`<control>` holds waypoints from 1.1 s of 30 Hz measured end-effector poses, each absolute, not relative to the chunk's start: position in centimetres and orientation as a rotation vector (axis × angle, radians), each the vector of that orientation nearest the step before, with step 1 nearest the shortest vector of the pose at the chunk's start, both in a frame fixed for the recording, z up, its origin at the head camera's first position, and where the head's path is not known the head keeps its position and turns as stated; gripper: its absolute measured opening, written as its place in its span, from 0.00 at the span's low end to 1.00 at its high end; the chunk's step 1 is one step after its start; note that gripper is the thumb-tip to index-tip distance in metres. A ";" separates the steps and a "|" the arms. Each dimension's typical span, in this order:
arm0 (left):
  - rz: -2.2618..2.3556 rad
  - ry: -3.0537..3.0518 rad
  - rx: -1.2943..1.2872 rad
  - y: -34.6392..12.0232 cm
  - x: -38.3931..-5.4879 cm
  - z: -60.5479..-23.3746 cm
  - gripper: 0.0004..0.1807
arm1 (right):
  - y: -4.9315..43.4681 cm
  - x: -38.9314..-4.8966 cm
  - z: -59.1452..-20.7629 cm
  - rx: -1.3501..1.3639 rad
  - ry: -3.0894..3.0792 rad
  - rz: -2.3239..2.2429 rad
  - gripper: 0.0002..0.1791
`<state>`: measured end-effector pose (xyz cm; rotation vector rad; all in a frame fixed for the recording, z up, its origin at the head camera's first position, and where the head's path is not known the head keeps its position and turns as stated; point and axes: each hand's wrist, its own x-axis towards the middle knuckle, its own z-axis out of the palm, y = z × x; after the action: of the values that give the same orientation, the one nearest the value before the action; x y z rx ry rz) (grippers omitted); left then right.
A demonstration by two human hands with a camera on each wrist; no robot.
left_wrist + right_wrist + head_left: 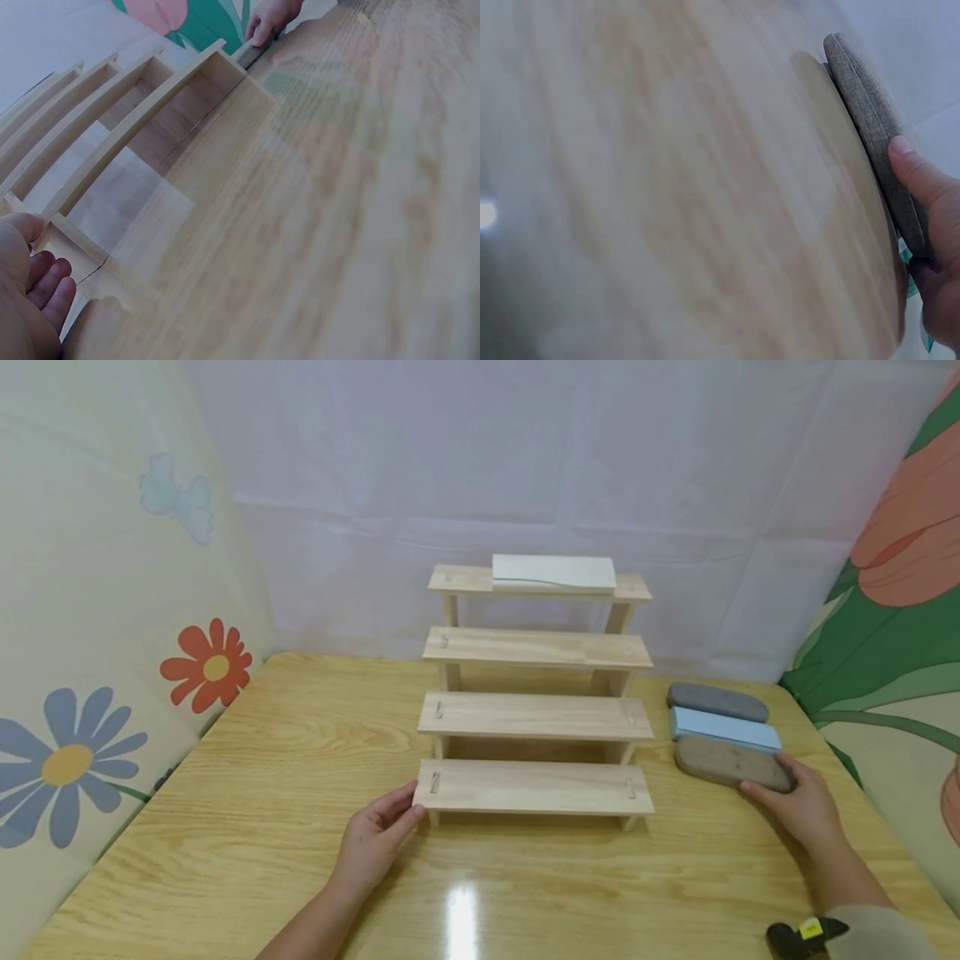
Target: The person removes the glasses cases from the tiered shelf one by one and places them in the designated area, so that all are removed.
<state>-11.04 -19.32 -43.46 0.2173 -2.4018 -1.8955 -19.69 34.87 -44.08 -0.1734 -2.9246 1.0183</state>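
Note:
A four-step wooden display stand [531, 787] stands mid-table. My left hand [377, 842] pinches the front left corner of its lowest step between thumb and fingers; the left wrist view shows the thumb [24, 225] at that corner. At the right, my right hand [810, 802] grips the right end of a brown-grey fabric glasses case [723, 762]. In the right wrist view the thumb [911, 161] lies along the side of this case [874, 124], close over the table. Behind it lie a light blue case [726, 729] and a dark grey case [716, 702], side by side.
A white case [553, 572] lies on the top step. The wood-grain table [300, 743] meets a pale cloth backdrop [360, 585] and flower-printed panels at both sides. Near the right sleeve is a black object with a yellow label [804, 937].

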 end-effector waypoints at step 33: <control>-1.905 -2.405 0.242 -19.3 -11.1 -43.5 0.23 | 34.8 -20.9 -43.5 -0.345 -2.920 1.054 0.51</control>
<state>-11.10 -19.34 -43.48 0.2419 -2.4052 -1.9046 -20.93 34.82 -43.52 -0.3445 -2.9200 1.0539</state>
